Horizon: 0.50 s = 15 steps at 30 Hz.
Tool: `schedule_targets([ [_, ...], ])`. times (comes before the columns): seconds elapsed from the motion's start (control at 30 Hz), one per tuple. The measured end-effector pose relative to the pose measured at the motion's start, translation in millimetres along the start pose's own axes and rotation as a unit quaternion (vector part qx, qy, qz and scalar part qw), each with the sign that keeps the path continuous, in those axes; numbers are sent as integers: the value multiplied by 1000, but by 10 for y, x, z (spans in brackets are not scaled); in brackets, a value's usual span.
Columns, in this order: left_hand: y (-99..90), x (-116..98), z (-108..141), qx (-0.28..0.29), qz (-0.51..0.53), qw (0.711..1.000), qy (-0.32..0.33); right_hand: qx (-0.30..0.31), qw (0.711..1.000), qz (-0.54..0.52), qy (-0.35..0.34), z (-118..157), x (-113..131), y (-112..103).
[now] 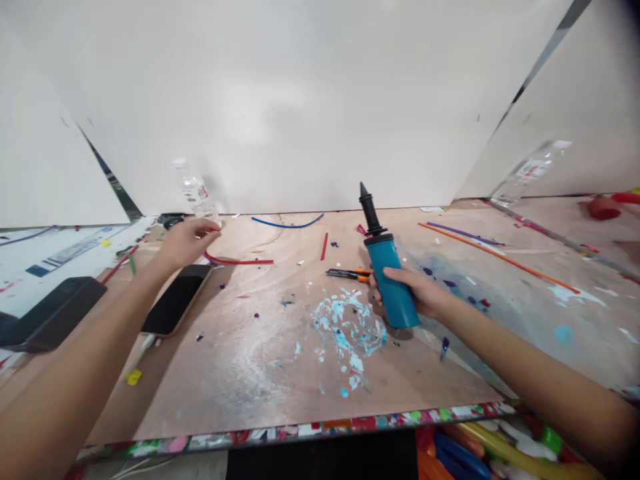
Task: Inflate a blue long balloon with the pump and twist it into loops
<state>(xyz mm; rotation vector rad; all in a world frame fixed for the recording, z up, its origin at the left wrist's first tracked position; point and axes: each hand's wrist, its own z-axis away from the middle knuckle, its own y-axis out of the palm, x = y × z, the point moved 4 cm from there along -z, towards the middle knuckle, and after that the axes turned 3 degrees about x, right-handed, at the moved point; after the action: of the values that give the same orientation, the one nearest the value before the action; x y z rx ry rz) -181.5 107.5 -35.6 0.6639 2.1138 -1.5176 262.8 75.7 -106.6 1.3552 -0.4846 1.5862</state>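
Observation:
My right hand (413, 288) is wrapped round the teal barrel of a hand pump (393, 283), whose black nozzle points up and away. At the left, my left hand (193, 241) is pinched at the end of a red strip (245, 261) that lies curved on the wooden table (240, 380). A clear bottle (194, 190) stands just behind that hand. Orange-handled scissors (347, 274) lie beside the pump, partly hidden by it. Between the hands are a blue strip (287, 225) and a short red strip (325, 247).
A phone (177, 300) with a cable and a dark box (55, 313) lie at the left. Orange (500, 257) and purple (465, 233) strips lie at the right, near another bottle (530, 172). White panels rise behind. Colourful balloons (460, 453) are below the front edge.

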Motion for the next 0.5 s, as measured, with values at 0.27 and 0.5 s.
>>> schedule_targets([
  [0.27,1168,59,-788,107,-211,970,49,19,999,17,21,-169,-265,-111],
  [0.5,1616,-128,-1122,119,-323,930,130,46,995,64,67,-157,-228,-153],
])
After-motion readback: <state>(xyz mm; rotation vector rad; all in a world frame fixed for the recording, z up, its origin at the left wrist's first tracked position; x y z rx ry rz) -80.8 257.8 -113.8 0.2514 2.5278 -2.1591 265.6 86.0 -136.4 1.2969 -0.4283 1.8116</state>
